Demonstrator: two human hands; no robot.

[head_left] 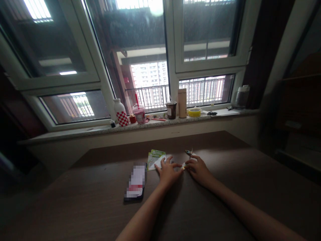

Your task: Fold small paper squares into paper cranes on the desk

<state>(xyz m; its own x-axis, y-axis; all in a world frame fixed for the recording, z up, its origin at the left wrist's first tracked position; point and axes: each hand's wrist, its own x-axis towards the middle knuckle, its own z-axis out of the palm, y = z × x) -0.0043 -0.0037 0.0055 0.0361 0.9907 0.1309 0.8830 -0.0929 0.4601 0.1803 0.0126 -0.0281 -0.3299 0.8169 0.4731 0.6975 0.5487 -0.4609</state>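
Two bare hands are working close together over a dark brown wooden table [100, 214], just right of the centre of the frame. A small pale piece with a yellowish patch [184, 166] is sitting between them, touching the fingertips of both; its exact shape is being obscured. The left hand [171, 171] is spreading its outer fingers apart above flat green-and-white printed sheets [151, 160], while its thumb and forefinger are converging on the small piece; whether they are clamping it, I cannot tell. The right hand [198, 168] is keeping its fingers bent and close together at the same piece; the firmness of that contact cannot be determined. Just beyond the right hand, a small multicoloured pointed object [188, 153] is lying on the table, its details too small to identify. A dark-edged rectangular phone with a pixelated face [136, 180] is lying left of the left forearm, in the lower middle of the frame. Across the middle of the frame, a speckled stone sill [100, 132] is supporting a white bottle with red checks [121, 115], a clear cup of pink drink with a red straw [139, 114], a tan upright cylinder [182, 103] and a yellow tape roll [194, 112].
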